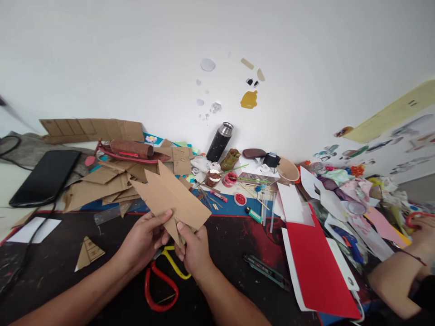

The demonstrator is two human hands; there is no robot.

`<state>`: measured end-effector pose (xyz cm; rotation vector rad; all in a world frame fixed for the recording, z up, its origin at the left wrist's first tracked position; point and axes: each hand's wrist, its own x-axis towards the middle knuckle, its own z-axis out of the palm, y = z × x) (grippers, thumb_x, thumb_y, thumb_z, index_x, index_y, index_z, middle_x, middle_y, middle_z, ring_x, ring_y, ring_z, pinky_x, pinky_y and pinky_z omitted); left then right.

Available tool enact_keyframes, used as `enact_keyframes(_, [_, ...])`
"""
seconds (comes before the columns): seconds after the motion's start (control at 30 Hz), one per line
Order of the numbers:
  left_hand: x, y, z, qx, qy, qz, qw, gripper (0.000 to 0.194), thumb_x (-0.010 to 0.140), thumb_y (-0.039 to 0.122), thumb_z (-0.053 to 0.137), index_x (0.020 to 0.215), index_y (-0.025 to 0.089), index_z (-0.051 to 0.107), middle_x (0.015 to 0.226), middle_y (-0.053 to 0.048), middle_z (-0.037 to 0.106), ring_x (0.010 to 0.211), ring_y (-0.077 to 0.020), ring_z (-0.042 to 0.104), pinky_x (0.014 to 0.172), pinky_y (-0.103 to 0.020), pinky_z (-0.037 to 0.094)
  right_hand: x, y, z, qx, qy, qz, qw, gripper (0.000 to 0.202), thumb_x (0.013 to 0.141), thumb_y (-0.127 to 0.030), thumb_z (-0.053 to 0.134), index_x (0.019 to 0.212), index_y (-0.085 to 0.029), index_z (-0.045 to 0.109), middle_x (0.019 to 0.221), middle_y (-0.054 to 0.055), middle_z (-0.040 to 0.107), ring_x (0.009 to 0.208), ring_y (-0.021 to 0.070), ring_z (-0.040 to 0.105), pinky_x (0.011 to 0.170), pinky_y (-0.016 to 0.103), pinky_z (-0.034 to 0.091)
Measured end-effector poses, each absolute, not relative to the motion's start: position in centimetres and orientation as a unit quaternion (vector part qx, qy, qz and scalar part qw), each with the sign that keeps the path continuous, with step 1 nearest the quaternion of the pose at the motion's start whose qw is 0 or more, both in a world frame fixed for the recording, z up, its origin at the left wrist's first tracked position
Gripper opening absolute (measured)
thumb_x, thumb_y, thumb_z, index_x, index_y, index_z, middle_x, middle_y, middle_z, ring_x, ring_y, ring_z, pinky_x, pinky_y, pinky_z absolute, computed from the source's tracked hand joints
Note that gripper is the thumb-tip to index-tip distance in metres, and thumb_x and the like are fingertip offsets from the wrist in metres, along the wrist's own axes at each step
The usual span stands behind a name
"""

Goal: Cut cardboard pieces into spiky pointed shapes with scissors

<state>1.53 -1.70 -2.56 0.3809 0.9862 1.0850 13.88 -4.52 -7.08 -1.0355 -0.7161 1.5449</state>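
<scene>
Both hands hold a piece of brown cardboard [178,190] with pointed ends at its upper left, raised above the dark desk mat. My left hand [149,231] grips its lower left edge, thumb on top and fingers curled beneath. On the lower corner, my right hand [193,246] is closed with its thumb pressed on a narrow pointed part. Just under the hands lie scissors [161,285] with one red and one yellow handle, their blades hidden. A small cardboard triangle [89,253] rests to the left of my left hand.
Cardboard scraps [102,185] and a red model boat [136,151] lie at back left, near a black phone [45,179]. Behind stand a thermos [220,141] and paint jars [230,179]. A utility knife [267,271] and red sheet [316,267] lie right, beside another person's arm [401,271].
</scene>
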Motion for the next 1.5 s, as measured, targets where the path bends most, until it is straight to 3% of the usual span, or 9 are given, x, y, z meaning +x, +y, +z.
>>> enact_keyframes(0.47, [0.8, -1.5, -2.7, 0.198, 0.478, 0.474, 0.713, 0.051, 0.051, 0.053, 0.106, 0.063, 0.016, 0.074, 0.049, 0.000, 0.062, 0.035, -0.0087, 0.049, 0.033, -0.018, 0.030, 13.9, -4.8, -6.6, -0.450, -0.299, 0.656, 0.528, 0.052, 0.081, -0.067, 0.087, 0.078, -0.020, 0.064, 0.048, -0.011, 0.046, 0.032, 0.0044, 0.028, 0.031, 0.019, 0.025])
enact_keyframes(0.87, [0.9, -1.6, -2.4, 0.188, 0.492, 0.476, 0.704, 0.047, 0.052, 0.050, 0.105, 0.063, 0.017, 0.074, 0.050, 0.001, 0.062, 0.035, -0.0087, 0.048, 0.033, -0.019, 0.029, 13.9, -4.9, -6.2, -0.448, -0.307, 0.657, 0.522, 0.059, 0.081, -0.073, 0.086, 0.070, -0.022, 0.058, 0.046, -0.010, 0.044, 0.032, 0.0043, 0.028, 0.032, 0.019, 0.025])
enact_keyframes(1.1, [1.0, -1.5, -1.8, 0.214, 0.503, 0.473, 0.691, 0.043, 0.051, 0.047, 0.104, 0.065, 0.015, 0.077, 0.052, -0.001, 0.066, 0.033, -0.0082, 0.048, 0.034, -0.019, 0.031, 13.8, -4.8, -5.4, -0.461, -0.303, 0.655, 0.517, 0.056, 0.080, -0.072, 0.086, 0.083, -0.020, 0.064, 0.046, -0.011, 0.048, 0.032, 0.0055, 0.028, 0.032, 0.020, 0.025])
enact_keyframes(1.3, [0.7, -1.3, -1.9, 0.218, 0.500, 0.475, 0.691, 0.039, 0.056, 0.044, 0.101, 0.064, 0.016, 0.075, 0.052, -0.001, 0.064, 0.033, -0.0091, 0.047, 0.032, -0.019, 0.026, 13.8, -4.8, -5.4, -0.469, -0.318, 0.649, 0.507, 0.056, 0.082, -0.072, 0.083, 0.072, -0.023, 0.056, 0.042, -0.011, 0.042, 0.032, 0.0055, 0.028, 0.033, 0.020, 0.026])
enact_keyframes(1.5, [0.6, -1.3, -1.7, 0.232, 0.509, 0.465, 0.686, 0.040, 0.054, 0.044, 0.102, 0.063, 0.016, 0.074, 0.050, 0.000, 0.063, 0.034, -0.0093, 0.049, 0.035, -0.020, 0.033, 13.7, -4.7, -5.2, -0.474, -0.307, 0.654, 0.504, 0.058, 0.078, -0.074, 0.085, 0.077, -0.023, 0.059, 0.044, -0.011, 0.044, 0.033, 0.0058, 0.028, 0.032, 0.020, 0.025])
